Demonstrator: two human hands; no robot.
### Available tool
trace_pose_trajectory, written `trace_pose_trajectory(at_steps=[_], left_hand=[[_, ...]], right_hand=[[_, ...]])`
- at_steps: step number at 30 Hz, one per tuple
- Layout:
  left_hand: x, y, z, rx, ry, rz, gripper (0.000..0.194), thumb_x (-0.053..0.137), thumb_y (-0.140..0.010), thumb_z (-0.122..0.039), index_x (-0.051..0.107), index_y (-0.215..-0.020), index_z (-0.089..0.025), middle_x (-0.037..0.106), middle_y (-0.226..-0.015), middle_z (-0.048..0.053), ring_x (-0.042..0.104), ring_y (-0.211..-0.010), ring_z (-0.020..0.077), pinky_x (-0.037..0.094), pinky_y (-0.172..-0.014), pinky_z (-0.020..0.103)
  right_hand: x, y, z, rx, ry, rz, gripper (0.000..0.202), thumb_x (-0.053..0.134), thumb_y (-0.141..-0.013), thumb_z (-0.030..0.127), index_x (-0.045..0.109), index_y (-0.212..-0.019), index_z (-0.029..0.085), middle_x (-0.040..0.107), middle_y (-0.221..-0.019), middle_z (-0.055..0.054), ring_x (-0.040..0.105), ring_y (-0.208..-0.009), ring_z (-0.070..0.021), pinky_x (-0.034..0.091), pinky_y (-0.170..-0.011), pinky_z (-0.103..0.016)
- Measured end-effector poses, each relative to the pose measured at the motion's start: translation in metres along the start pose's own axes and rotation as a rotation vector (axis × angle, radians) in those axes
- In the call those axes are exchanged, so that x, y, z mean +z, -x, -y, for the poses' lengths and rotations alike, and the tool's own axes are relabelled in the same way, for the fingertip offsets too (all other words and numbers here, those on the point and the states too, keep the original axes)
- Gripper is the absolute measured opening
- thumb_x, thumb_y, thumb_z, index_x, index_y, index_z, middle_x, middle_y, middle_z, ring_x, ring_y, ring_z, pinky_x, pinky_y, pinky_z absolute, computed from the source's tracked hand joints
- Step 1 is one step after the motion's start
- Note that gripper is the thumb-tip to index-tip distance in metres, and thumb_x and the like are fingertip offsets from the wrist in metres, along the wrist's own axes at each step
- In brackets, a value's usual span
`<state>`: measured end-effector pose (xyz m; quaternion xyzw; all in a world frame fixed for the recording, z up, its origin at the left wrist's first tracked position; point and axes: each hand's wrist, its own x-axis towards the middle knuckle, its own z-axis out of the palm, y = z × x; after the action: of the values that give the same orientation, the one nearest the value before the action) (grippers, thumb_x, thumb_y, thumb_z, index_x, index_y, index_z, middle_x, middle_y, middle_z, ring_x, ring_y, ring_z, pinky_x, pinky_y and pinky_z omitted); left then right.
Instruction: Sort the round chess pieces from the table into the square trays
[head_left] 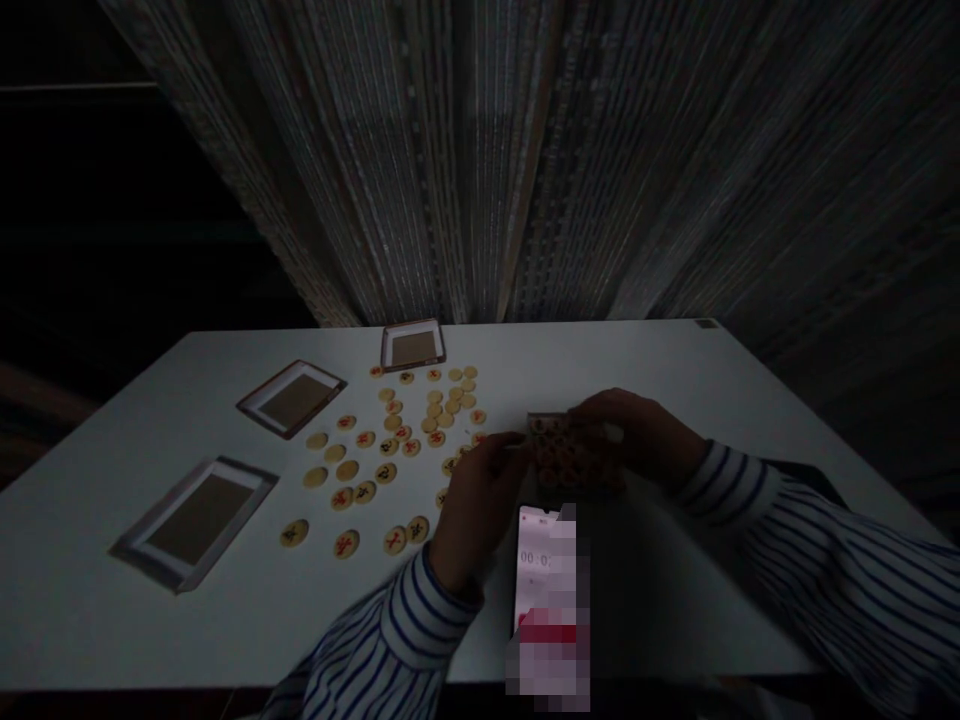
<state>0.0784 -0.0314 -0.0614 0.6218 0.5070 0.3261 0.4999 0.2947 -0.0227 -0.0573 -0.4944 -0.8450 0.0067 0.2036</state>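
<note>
Two hands at the box

My left hand (476, 505) is at the left edge of the box (574, 491), fingers and thumb reaching in against its side. My right hand (645, 432) comes over the far right corner, fingers bent down above the contents. The light is too dim to tell whether either grip is clamped on the box, closed on a piece or merely resting there.

The box sits on the white table (675, 370), just beyond the phone (534, 575) and right of the loose pieces (386, 473). Round pieces (557, 446) lie in rows inside it, their markings hard to read in the shadow.

The loose pieces spread left of my left hand, some showing red or dark characters, others plain side up; a cluster of plain ones lies toward the far side. Around them are three trays: one near left (199, 518), one behind it (298, 402), one at the far edge (414, 349). The phone's lit screen shows digits, partly blocked out by pixels. Striped sleeves (427, 620) cover both my wrists. A curtain (480, 180) hangs behind the table.
</note>
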Motion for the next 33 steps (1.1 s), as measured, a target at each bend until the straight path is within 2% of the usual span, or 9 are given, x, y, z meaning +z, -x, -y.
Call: trace_pose_trajectory(at_steps=[2,5,10,21,26,33], left_hand=[[0.001,-0.001,0.004,-0.01,-0.018,0.016,0.029,0.05,-0.081,-0.026,0.059,-0.105,-0.013,0.069,-0.09,0.009,0.063,-0.08,0.0168,0.048,-0.072,0.03],[0.001,-0.001,0.007,-0.013,-0.03,0.033,0.029,0.05,-0.081,-0.027,0.059,-0.105,-0.013,0.069,-0.093,0.009,0.063,-0.085,0.0171,0.048,-0.075,0.03],[0.0,-0.002,0.01,0.015,-0.124,0.025,0.027,0.049,-0.082,-0.028,0.061,-0.102,-0.016,0.068,-0.094,0.008,0.063,-0.085,0.0172,0.048,-0.076,0.031],[-0.001,-0.002,0.015,0.062,-0.189,0.009,0.025,0.048,-0.083,-0.03,0.064,-0.099,-0.018,0.069,-0.096,0.007,0.063,-0.086,0.0175,0.049,-0.075,0.03],[-0.001,-0.001,0.014,0.083,-0.201,-0.004,0.025,0.048,-0.083,-0.03,0.064,-0.099,-0.018,0.069,-0.093,0.007,0.063,-0.084,0.0172,0.049,-0.073,0.03],[-0.003,0.001,0.011,0.101,-0.208,0.011,0.024,0.048,-0.082,-0.029,0.064,-0.098,-0.018,0.069,-0.092,0.006,0.063,-0.081,0.0169,0.05,-0.071,0.031]], right_hand=[[0.0,0.002,-0.013,0.118,0.035,0.11,0.02,0.055,-0.076,0.023,0.065,-0.093,0.02,0.068,-0.085,-0.006,0.06,-0.076,-0.0172,0.048,-0.068,-0.032],[0.0,0.0,-0.017,0.229,0.083,0.252,0.021,0.055,-0.076,0.023,0.067,-0.093,0.02,0.068,-0.084,-0.007,0.06,-0.072,-0.0167,0.047,-0.066,-0.03],[0.005,-0.007,-0.013,0.225,0.171,0.4,0.019,0.054,-0.078,0.03,0.069,-0.087,0.022,0.068,-0.083,-0.006,0.06,-0.072,-0.0177,0.043,-0.064,-0.029],[0.01,-0.005,-0.018,0.168,0.28,0.448,0.02,0.052,-0.08,0.034,0.068,-0.086,0.023,0.066,-0.087,-0.006,0.058,-0.076,-0.0191,0.038,-0.062,-0.029],[0.01,-0.004,-0.019,0.153,0.248,0.426,0.02,0.05,-0.082,0.031,0.068,-0.088,0.024,0.067,-0.087,-0.006,0.058,-0.077,-0.0183,0.037,-0.063,-0.029],[0.01,-0.006,-0.016,0.17,0.291,0.467,0.018,0.051,-0.081,0.028,0.067,-0.085,0.024,0.066,-0.084,-0.005,0.058,-0.077,-0.0194,0.035,-0.061,-0.03]])
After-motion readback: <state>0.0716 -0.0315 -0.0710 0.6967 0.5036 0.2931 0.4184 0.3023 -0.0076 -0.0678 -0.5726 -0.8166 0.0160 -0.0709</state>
